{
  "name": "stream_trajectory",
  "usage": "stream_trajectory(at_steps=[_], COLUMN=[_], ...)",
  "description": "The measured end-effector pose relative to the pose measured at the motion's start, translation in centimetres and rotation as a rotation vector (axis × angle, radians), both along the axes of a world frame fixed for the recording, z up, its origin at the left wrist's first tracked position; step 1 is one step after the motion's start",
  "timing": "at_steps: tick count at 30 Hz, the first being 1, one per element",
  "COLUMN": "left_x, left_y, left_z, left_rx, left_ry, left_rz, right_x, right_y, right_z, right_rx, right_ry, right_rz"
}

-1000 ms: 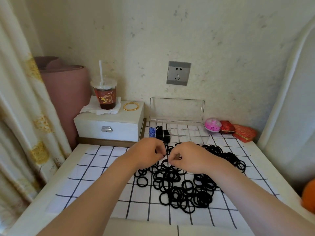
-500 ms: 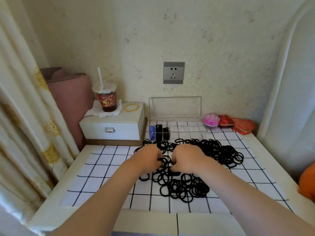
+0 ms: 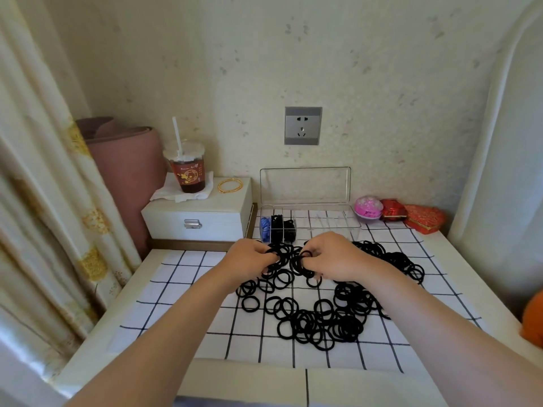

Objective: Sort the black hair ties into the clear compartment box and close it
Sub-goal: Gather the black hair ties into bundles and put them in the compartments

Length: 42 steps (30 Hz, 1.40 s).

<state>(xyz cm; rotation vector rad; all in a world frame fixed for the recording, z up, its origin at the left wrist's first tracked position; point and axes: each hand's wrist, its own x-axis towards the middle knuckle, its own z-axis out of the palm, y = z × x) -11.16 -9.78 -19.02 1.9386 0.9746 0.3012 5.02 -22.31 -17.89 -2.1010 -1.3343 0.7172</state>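
A wide pile of black hair ties lies on the checked cloth. My left hand and my right hand meet over the pile's far edge, each with curled fingers pinching a bunch of black hair ties between them. Behind the hands stands the clear compartment box with its lid upright against the wall. Its left compartments hold blue ties and black ties; the right compartments look bare.
A white drawer box at the back left carries a drink cup with straw on a napkin and a gold bangle. A pink ball and red pouches sit at the back right. A curtain hangs at left.
The view has shifted a little. Both hands stay together over the far edge of the pile, still gathering ties between their fingers.
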Motion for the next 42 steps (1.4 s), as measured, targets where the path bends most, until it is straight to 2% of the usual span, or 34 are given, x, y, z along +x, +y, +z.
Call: stream_trajectory(at_steps=[2,5,8,14,17,20,22,26,29,36,38,42], left_x=[-0.1,-0.1,0.1,0.3,0.2,-0.1,-0.3,-1.0,-1.4,-2.5,-3.0,-4.2], left_y=[0.0,0.2,-0.2,-0.7,-0.8,-0.7,-0.5,0.2,0.6,1.1,1.3,2.2], left_z=[-0.1,-0.4,-0.1,0.6,0.9,0.7,0.5,0.2,-0.1,0.4,0.9,1.3], left_rx=[-0.103,-0.105,-0.202,-0.531,-0.683,-0.536,-0.459,-0.48,-0.458,-0.448,-0.447,-0.418], left_ry=[-0.053,-0.076,-0.128,-0.311,-0.394,-0.342,-0.325,-0.339,-0.314,-0.344,-0.371,-0.354], left_rz=[0.06,0.118,0.099,-0.029,-0.06,-0.159,-0.141,-0.094,-0.069,-0.055,-0.066,-0.037], right_x=[-0.2,-0.7,-1.4,-1.9,-2.1,-2.7,-3.1,-3.2,-3.3,-4.3,-4.9,-5.7], right_y=[-0.1,-0.2,-0.1,0.8,0.8,1.1,1.4,1.6,1.3,2.4,2.8,3.8], right_z=[0.4,1.4,1.9,1.4,1.4,1.4,1.5,1.7,2.1,2.5,2.5,2.1], right_rx=[0.021,0.03,0.038,0.092,0.093,0.108,0.109,0.082,0.032,0.223,0.232,0.203], right_ry=[0.217,0.504,0.633,0.545,0.37,0.251,0.246,0.375,0.382,0.477,0.494,0.412], right_rz=[-0.033,-0.007,0.021,-0.156,-0.211,-0.236,-0.221,-0.104,-0.024,-0.211,-0.224,-0.213])
